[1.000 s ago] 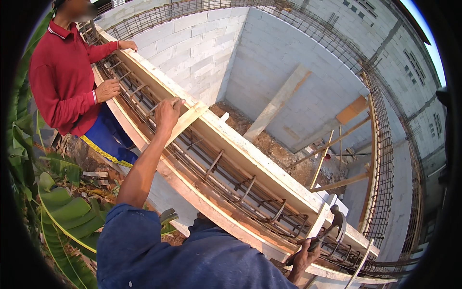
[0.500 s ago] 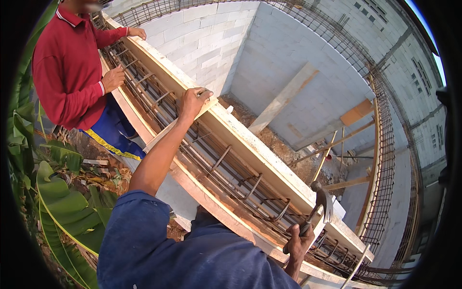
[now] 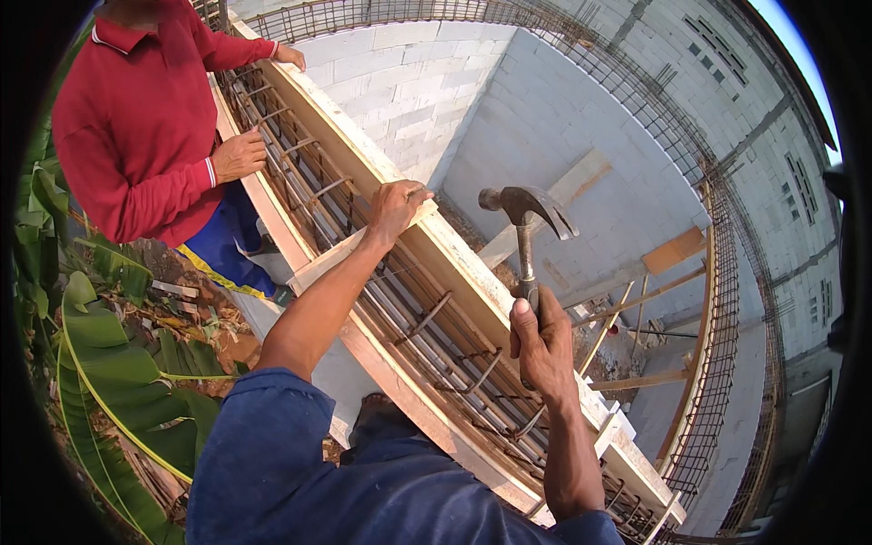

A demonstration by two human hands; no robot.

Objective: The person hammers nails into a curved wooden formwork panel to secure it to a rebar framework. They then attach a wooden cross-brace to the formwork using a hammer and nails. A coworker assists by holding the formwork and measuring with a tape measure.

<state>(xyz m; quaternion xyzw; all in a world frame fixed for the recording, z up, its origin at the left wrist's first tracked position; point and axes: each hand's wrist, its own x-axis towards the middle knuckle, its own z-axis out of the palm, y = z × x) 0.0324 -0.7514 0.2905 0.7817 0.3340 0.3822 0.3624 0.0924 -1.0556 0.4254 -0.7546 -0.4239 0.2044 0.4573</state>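
Note:
My right hand (image 3: 545, 350) grips a claw hammer (image 3: 525, 222) by its dark handle, its metal head raised above the formwork. Farther left, my left hand (image 3: 397, 211) rests on the end of a wooden batten (image 3: 331, 261) that lies across the formwork. Its fingers are curled together near the inner board (image 3: 463, 263); whatever they pinch is too small to make out. Under the batten, a cage of steel reinforcing bars (image 3: 431, 316) runs between the inner board and the outer board (image 3: 400, 386).
A person in a red shirt (image 3: 150, 118) stands at the left, both hands on the formwork. Banana leaves (image 3: 127, 391) grow below. Past the inner board, the ground drops between grey block walls (image 3: 563, 127), with a leaning plank (image 3: 545, 209) and wooden props (image 3: 604, 327).
My right hand has lifted the hammer up and to the left, from beside the lower crosspiece toward my left hand. The left hand stays on the batten while the view shifts slightly.

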